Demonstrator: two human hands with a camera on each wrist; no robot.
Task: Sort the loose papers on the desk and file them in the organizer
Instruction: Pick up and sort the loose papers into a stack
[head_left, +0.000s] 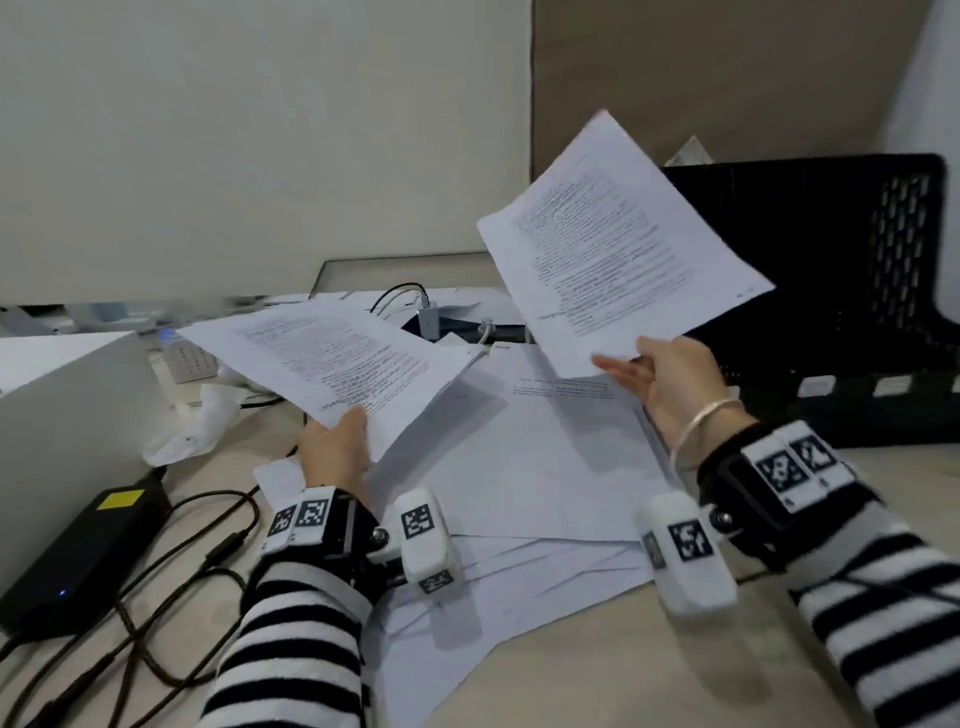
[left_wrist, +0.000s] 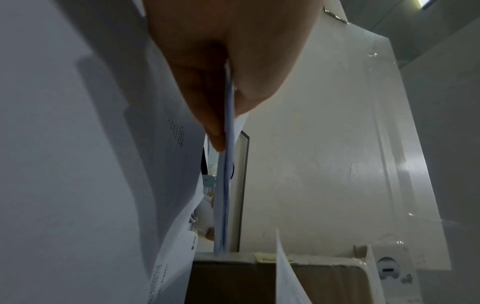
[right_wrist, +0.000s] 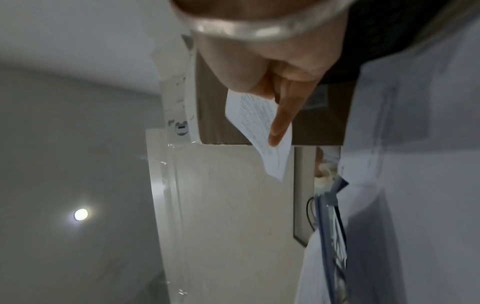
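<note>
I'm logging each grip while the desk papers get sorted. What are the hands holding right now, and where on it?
Left hand pinches a thin stack of printed sheets at its near edge. Right hand holds a single printed sheet by its bottom edge.

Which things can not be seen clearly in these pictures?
- Text on the sheet in the right hand: head view, too small and blurred.
- Inside of the organizer: head view, hidden by its black mesh wall and the sheet.
- Lower papers of the pile: head view, covered by upper papers and both hands.
- Left hand fingertips: left wrist view, behind the stack.

White papers (head_left: 545, 467), black mesh organizer (head_left: 831, 260), black-and-white striped sleeves (head_left: 291, 649)
</note>
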